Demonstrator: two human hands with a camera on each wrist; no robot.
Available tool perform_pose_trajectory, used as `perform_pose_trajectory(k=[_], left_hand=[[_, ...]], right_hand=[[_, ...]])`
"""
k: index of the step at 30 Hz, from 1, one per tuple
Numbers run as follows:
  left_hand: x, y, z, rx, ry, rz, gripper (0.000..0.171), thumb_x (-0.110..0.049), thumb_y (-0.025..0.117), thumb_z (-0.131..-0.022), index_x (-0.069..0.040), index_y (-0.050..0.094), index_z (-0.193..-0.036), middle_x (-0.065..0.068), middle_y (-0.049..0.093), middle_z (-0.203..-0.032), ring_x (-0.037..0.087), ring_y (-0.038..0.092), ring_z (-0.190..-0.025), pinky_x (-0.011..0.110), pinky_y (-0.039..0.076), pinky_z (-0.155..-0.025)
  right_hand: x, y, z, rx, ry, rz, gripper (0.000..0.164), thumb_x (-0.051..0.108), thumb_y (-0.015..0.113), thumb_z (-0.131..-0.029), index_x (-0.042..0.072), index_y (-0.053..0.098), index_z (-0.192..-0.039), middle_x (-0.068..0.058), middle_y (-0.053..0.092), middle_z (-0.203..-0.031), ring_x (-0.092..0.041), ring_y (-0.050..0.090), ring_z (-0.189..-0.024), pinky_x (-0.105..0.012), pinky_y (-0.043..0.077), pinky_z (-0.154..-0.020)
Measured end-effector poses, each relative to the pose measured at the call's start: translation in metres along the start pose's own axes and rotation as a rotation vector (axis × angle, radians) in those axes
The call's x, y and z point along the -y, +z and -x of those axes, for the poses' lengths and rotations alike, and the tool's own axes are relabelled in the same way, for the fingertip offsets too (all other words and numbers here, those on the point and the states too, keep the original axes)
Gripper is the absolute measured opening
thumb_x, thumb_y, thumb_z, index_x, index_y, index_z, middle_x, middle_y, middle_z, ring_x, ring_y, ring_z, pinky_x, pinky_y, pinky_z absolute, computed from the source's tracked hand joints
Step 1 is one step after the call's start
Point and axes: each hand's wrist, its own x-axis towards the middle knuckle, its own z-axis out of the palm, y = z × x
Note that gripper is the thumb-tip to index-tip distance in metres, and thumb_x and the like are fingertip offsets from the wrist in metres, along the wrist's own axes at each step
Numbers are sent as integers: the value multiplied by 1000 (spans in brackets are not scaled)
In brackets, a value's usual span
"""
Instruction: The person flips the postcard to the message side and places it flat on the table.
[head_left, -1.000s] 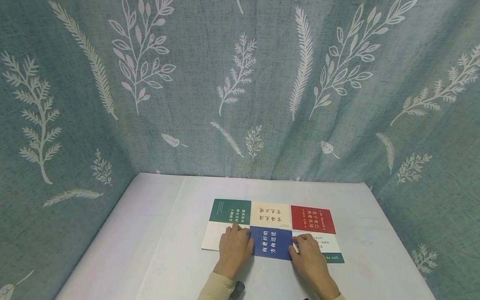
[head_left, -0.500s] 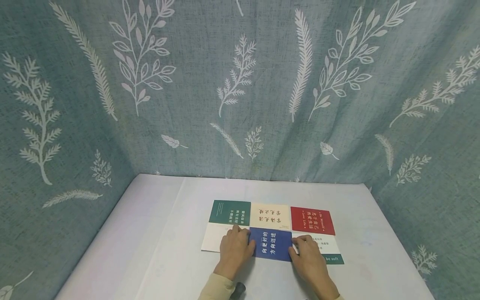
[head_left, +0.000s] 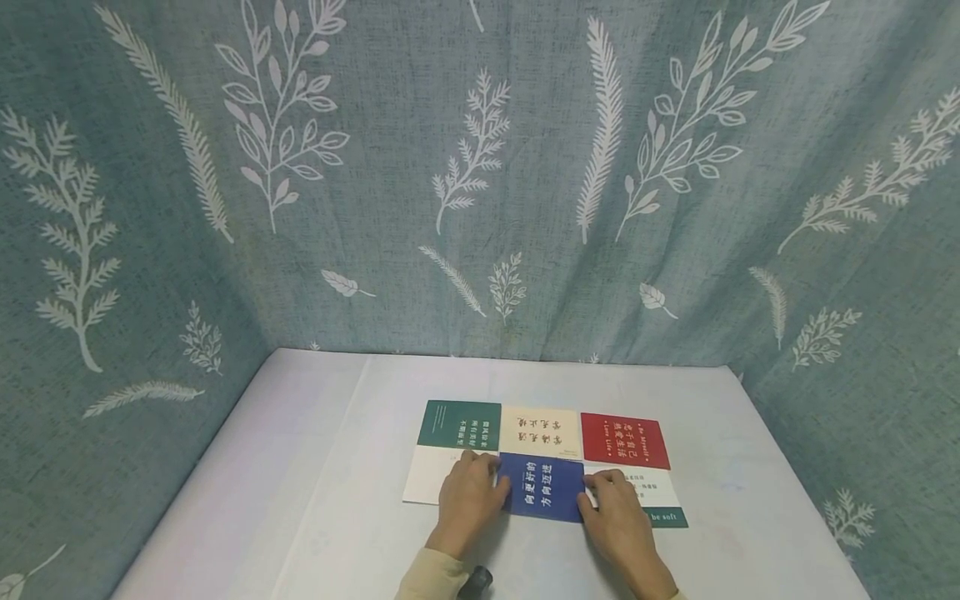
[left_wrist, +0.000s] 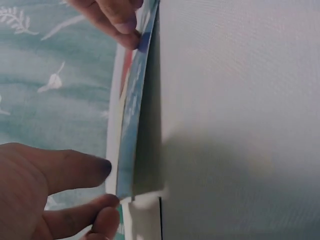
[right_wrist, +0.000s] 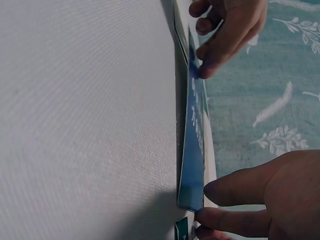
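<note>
A thin blue booklet with white characters lies in the near row on the white table, between my two hands. Fingertips of my left hand are right at its left edge, with the palm over a white booklet. At the opposite edge, the thumb and index fingertip of my right hand touch the blue cover's side. That hand partly hides a white-and-green booklet. In the left wrist view, thumb and index finger of the left hand stand apart; a shadow runs along the blue booklet's near edge.
Behind the near row lie a green booklet, a cream booklet and a red booklet, side by side. The white table ends at a leaf-patterned teal curtain. A dark rounded object sits beside my left wrist.
Both hands stay at the blue booklet's side edges, with only slight finger shifts. Its far edge has moved very slightly toward the cream booklet.
</note>
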Motion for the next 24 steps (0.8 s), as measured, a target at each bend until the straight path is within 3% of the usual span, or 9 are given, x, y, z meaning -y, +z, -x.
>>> perform_pose_trajectory(k=[5, 11, 24], left_hand=[[0, -3, 0, -24, -36, 61, 19, -20, 74, -86, -7, 76, -100, 1, 61, -85, 15, 58, -75, 35, 50, -67], [4, -2, 1, -5, -50, 153, 15, -17, 69, -89, -8, 72, -99, -8, 59, -69, 9, 52, -63, 29, 44, -58], [6, -7, 1, 106, -119, 353, 32, -17, 70, -88, -2, 69, -116, -2, 69, -80, 12, 59, -66, 33, 48, -61]], right_hand=[[0, 1, -1, 6, 18, 3, 36, 17, 70, -92, -4, 69, -120, -22, 59, -126, -43, 55, -122, -62, 45, -98], [-1, 3, -1, 4, 22, 9, 36, 18, 71, -91, -4, 69, -120, -23, 58, -127, -44, 55, -121, -62, 46, -98], [-2, 1, -1, -4, 0, 5, 35, 18, 72, -90, -3, 70, -118, -23, 60, -124, -43, 56, -120, -62, 46, -98]])
